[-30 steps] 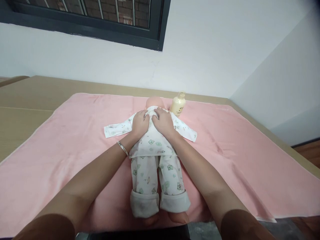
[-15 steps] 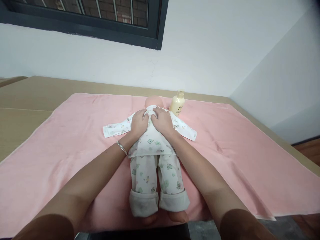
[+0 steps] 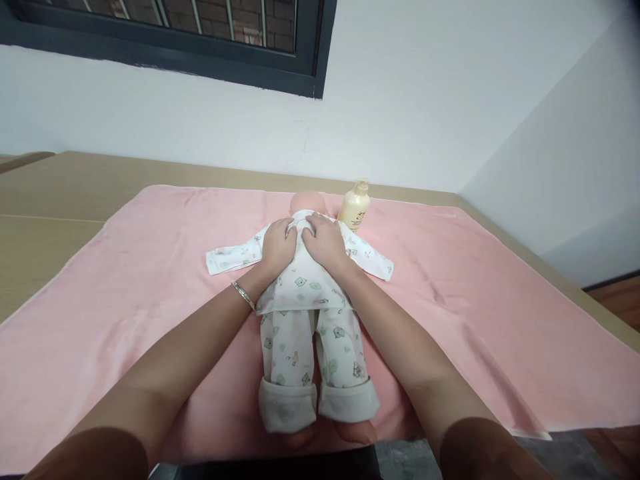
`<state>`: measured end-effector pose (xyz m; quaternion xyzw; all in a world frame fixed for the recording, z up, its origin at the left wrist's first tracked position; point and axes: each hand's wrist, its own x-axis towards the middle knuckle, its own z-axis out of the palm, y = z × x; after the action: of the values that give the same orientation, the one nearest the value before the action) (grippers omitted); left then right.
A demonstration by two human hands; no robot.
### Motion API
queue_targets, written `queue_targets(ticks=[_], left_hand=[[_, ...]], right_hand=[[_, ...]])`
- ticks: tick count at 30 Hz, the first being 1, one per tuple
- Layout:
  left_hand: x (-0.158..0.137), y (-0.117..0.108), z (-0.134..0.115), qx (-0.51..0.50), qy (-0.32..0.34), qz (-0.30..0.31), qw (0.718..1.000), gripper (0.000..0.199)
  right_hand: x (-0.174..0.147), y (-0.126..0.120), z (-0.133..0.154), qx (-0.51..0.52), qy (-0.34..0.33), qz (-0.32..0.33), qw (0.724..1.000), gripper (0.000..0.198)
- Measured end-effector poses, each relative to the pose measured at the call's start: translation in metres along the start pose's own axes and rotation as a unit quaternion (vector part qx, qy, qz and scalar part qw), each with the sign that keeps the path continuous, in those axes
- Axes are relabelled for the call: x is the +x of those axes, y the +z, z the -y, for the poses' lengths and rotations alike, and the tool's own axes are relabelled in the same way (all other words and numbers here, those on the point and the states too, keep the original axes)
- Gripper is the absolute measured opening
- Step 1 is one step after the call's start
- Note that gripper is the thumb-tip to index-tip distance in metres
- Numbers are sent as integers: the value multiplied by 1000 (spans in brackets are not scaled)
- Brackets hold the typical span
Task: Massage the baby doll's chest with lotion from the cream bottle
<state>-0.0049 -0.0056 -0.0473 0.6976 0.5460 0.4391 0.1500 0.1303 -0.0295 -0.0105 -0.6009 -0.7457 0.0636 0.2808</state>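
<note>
A baby doll (image 3: 310, 290) in white pyjamas with small green prints lies stretched out, its bald head (image 3: 307, 201) away from me. No face shows on it. My left hand (image 3: 280, 245) rests flat on the left side of its upper body, fingers pointing to the shoulder. On the other side my right hand (image 3: 325, 241) lies the same way, thumb towards the middle. Both hands touch the shirt and grip nothing. The sleeves spread out to either side, and the trouser legs have turned-up cuffs with the feet showing below.
Under the doll a pink blanket (image 3: 150, 300) covers much of the wooden table (image 3: 45, 200). A pale yellow pump bottle (image 3: 355, 207) stands right of the doll's head. Behind are a white wall (image 3: 400, 100) and a dark-framed window (image 3: 200, 60).
</note>
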Motion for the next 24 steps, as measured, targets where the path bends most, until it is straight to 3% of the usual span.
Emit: queue_targets(ticks=[10,15,20,24], left_hand=[[2,-5,-4,-17,-21,-2,1000,40],[11,-16,-33,-36,-29,-10,999,41],[48,-1,-78,-109,14,19,994,41],[97,29,-93,-245,-20,42,968,56]], right_hand=[[0,-1,0,-2,1,0,1000,48],[10,-31,-4,102,-16,-20,994,53],[36,-79,-12,102,-12,-141,985,54],[72,-92,-31,30,-21,-173,984,52]])
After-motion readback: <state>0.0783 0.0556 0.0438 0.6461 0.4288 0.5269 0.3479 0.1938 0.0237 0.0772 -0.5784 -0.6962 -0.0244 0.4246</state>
